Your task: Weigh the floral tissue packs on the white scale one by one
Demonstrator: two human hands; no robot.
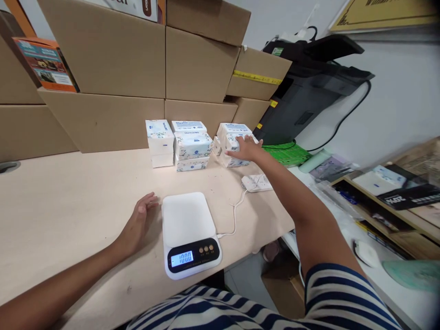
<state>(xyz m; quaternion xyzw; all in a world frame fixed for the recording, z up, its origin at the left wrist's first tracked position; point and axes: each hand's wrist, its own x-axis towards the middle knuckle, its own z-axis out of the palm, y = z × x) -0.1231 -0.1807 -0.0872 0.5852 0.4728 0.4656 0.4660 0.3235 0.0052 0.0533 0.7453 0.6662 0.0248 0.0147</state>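
Note:
My right hand (246,149) reaches across the front of a white, flower-printed tissue pack (232,143) in the rightmost stack, thumb to the left and fingers curled over the upper front. My left hand (137,224) rests on its side on the table, fingers loosely stretched out and holding nothing. Just right of it lies a white digital scale (187,215) with a bare plate; its lit display (182,258) reads 100.0. Two more stacks of tissue packs stand left of my right hand: a middle stack (193,145) and a left stack (160,143).
Large cardboard boxes (120,123) line the back of the table. A white power strip (257,183) lies below my right forearm, its cable (235,220) running to the scale. At right are a dark grey machine (309,91), a green board (287,155) and a wooden tray (378,220).

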